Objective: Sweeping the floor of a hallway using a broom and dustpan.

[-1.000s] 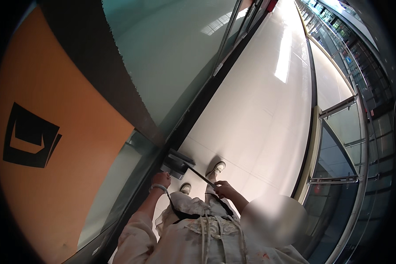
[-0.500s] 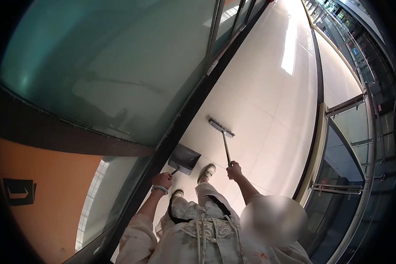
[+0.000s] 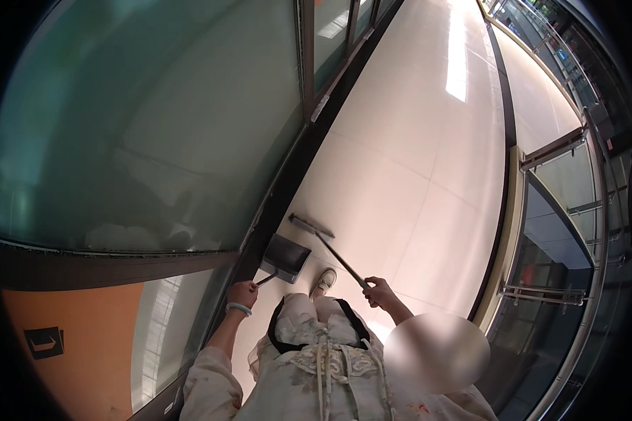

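Note:
My left hand [image 3: 243, 292] is closed round the handle of a dark dustpan [image 3: 285, 258], whose pan rests at floor level beside the black border strip. A pale band circles that wrist. In my right hand [image 3: 379, 292] I grip the upper part of a broom's [image 3: 344, 265] long handle. The broom head [image 3: 312, 226], a grey bar with dark bristles, lies on the pale floor [image 3: 393, 168] just beyond the dustpan's far right corner. A small gap seems to separate the two. One of my shoes [image 3: 324, 280] shows right of the dustpan.
A tall glass wall [image 3: 155, 140] with a black base strip [image 3: 267, 210] runs along my left, above an orange panel [image 3: 84, 337]. On the right a glass balustrade with a metal rail [image 3: 588, 231] borders a drop. The tiled walkway stretches ahead.
The broom head has swept left, closer to the dustpan, and its handle now slants leftward. My view has shifted forward along the walkway. One shoe has passed out of sight.

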